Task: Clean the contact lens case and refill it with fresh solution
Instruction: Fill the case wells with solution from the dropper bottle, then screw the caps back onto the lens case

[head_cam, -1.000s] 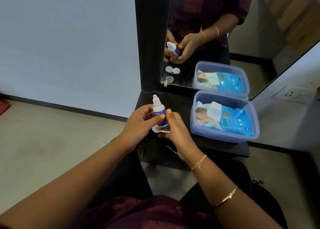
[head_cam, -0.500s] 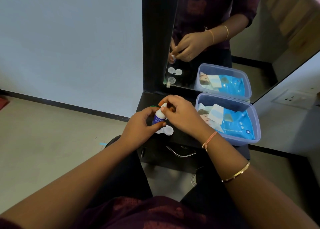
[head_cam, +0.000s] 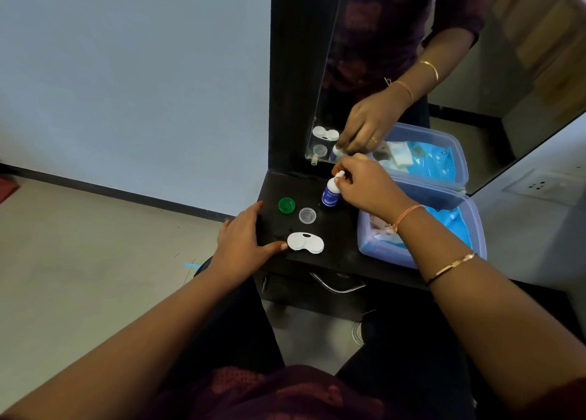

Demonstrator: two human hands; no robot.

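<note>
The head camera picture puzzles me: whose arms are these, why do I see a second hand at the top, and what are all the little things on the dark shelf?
There is no machine here. A person wears a camera on the head, so you look down along their own two arms. The second hand at the top is only a reflection in the mirror behind the shelf.

On the dark shelf lie a white contact lens case, a green cap and a clear cap, both off the case. At the right stands a plastic box holding a blue packet.

The right hand grips the top of a small solution bottle standing on the shelf. The left hand holds nothing; it rests open on the shelf edge, thumb tip at the case.
</note>
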